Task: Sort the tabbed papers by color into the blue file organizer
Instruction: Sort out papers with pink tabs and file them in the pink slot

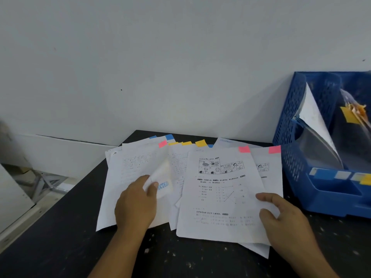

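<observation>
Right hand (281, 213) pinched on the right edge of a pink-tabbed sheet (220, 189); left hand (138, 201) curled round a lifted page corner. Sheet lengthwise away from the body, organizer (289, 137) to its right, nearer the right hand. Organizer slots already loaded with papers, one yellow-tabbed.

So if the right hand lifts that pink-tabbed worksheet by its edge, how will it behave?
The pink-tabbed worksheet is a single thin sheet, so it will probably droop. It lies on other loose papers, so it may drag one along. The right hand pinches just one edge, so it could crease.
</observation>
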